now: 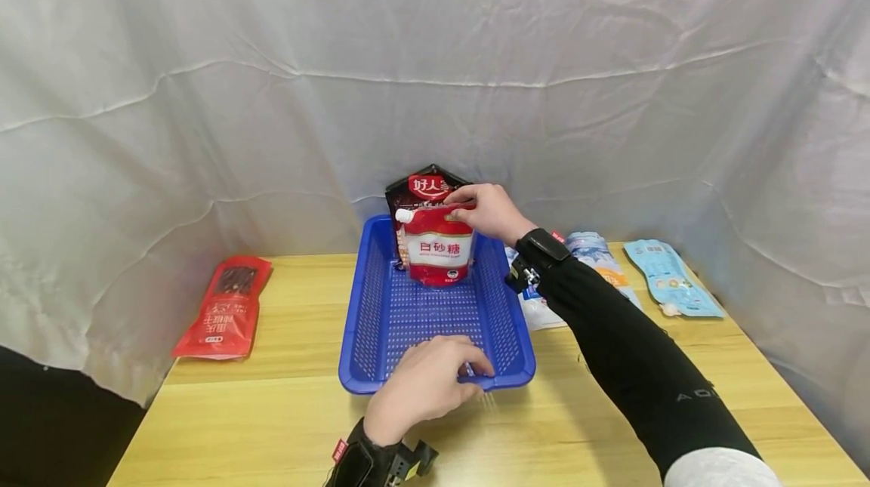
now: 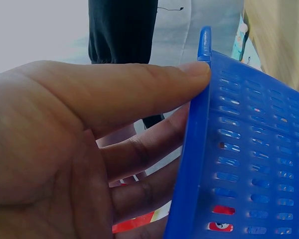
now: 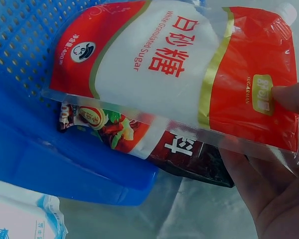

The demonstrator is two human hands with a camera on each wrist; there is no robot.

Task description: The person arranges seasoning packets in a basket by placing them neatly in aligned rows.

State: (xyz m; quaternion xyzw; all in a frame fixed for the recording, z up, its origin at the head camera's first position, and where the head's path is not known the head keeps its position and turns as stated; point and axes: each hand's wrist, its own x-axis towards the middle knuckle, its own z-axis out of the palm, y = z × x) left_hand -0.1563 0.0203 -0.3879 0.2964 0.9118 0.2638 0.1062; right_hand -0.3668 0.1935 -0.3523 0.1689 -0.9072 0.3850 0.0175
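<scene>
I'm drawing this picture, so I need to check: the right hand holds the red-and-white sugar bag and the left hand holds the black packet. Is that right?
Not quite: the left hand isn't holding the black packet. It grips the rim of the blue basket, as the left wrist view shows. The right hand does hold the sugar bag.

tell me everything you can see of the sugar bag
The sugar bag is a plastic-looking pouch, red above and below a white middle, with gold bands, clear edges and a white cap at one top corner. It is upright at the far end of the basket, in front of a dark packet. The right hand pinches its other top corner, thumb in front. Whether its base rests on anything is unclear.
</scene>
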